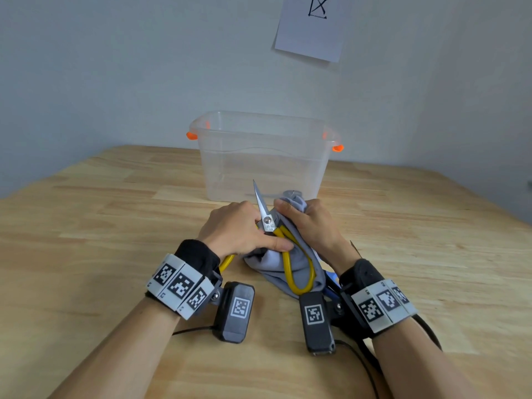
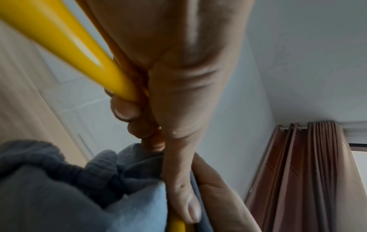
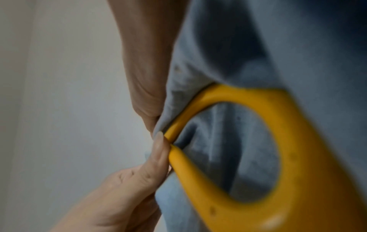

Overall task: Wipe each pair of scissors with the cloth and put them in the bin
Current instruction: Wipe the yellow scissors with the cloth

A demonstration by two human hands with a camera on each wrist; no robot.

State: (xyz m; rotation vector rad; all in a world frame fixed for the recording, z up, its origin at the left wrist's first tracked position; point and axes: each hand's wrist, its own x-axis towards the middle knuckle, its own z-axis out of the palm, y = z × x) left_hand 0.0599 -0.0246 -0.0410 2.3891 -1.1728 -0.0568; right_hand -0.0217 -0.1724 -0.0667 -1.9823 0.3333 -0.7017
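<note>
The head view looks forward and down over the desk (image 1: 115, 226) toward the wall. Each wrist view sits very close along its hand, tilted up toward wall and ceiling. All three share the yellow scissors (image 1: 296, 272) (image 2: 83, 51) (image 3: 298, 157) against the cloth (image 1: 270, 263) (image 2: 49, 188) (image 3: 258, 47).

So the bin (image 1: 263, 156) sits at the back of the table (image 1: 100, 226), up against the wall, with a sheet of paper (image 1: 311, 27) on the wall above and a bit right of it. Just in front of the bin, both hands meet mid-table: left hand (image 1: 239, 231) on the left, right hand (image 1: 309, 223) on the right, the scissors (image 1: 269, 223) between them, tip pointing away toward the bin. The cloth (image 1: 276, 263) lies under the scissors' handles and bunches up in the right hand. Another handle (image 1: 331, 280) pokes out from under the cloth's right edge, beside the right wrist.
</note>
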